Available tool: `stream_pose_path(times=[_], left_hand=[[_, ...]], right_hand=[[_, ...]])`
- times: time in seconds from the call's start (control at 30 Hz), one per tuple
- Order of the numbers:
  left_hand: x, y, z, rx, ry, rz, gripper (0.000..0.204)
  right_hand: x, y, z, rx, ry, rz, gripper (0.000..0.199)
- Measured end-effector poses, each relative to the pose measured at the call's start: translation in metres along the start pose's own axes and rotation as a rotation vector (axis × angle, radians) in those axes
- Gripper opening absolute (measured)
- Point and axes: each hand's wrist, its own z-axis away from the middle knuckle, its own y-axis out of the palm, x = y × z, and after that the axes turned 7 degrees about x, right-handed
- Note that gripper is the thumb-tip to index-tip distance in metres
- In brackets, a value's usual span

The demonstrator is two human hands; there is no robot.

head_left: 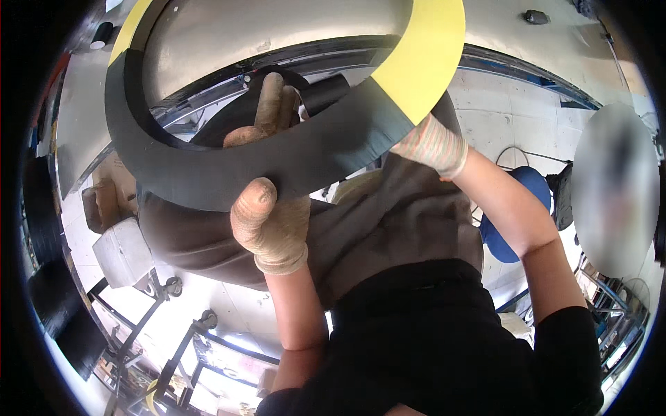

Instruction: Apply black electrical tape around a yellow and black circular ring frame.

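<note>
A large flat ring, black along its near part and yellow farther round, is held up in front of me over my lap. My left hand, in a pale knitted work glove, grips the ring's near side. Its thumb lies on the near edge while the fingers come up through the opening. At the right, my right hand, in a striped knitted glove, is closed on the ring's outer edge by the seam of black and yellow. The ring hides most of its fingertips.
Beyond the ring stretches a metal-topped table, with a small dark object at its far right. A blue stool seat stands at my right. To the left are a brown cardboard piece, a whitish block and wheeled metal frames.
</note>
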Motion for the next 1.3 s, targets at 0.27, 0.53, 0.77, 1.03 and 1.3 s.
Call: stream_pose_path(times=[0.27,0.53,0.77,1.03,1.3], left_hand=[[0.013,0.03,0.022,-0.206,-0.038,-0.004,0.071],[0.025,0.056,0.004,-0.227,0.012,0.064,0.064],[0.018,0.066,0.016,-0.207,-0.061,-0.055,0.065],[0.037,0.056,0.009,-0.169,-0.18,0.11,0.066],[0.042,0.044,0.01,-0.043,-0.133,-0.023,0.061]], right_hand=[[-0.042,-0.048,0.003,-0.018,-0.192,-0.227,0.076],[0.053,-0.056,0.03,-0.072,0.142,-0.971,0.053],[0.066,-0.031,0.048,-0.275,0.081,-0.954,0.046],[0.102,-0.076,0.093,0.153,0.636,-0.209,0.071],[0.13,-0.057,0.043,0.173,0.351,-0.881,0.061]])
